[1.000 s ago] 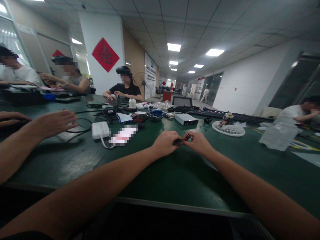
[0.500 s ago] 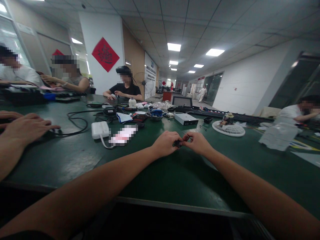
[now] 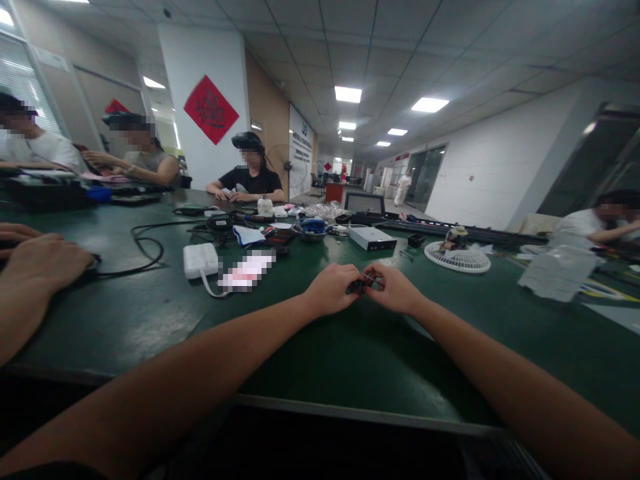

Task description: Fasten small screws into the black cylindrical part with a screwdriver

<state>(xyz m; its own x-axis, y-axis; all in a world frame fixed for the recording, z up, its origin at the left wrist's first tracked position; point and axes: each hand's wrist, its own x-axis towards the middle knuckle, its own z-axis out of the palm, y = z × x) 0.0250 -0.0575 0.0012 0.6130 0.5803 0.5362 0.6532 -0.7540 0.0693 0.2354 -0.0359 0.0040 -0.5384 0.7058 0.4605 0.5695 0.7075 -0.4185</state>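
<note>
1. The left hand point(image 3: 330, 289) and right hand point(image 3: 393, 289) meet, their fingertips pinching a small dark part point(image 3: 357, 287) just above the green tabletop point(image 3: 350, 360); a thin metal pin point(image 3: 369, 276) pokes out beside it.
2. Just beyond lie a white box point(image 3: 200, 260) with a cord and a blurred pink card point(image 3: 245, 270).
3. Off left, a co-worker's hand point(image 3: 47, 262) rests near a black cable point(image 3: 137, 248).
4. Farther back sit a metal bowl point(image 3: 309, 231), a silver box point(image 3: 373, 238) and a white fan point(image 3: 457, 260).
</note>
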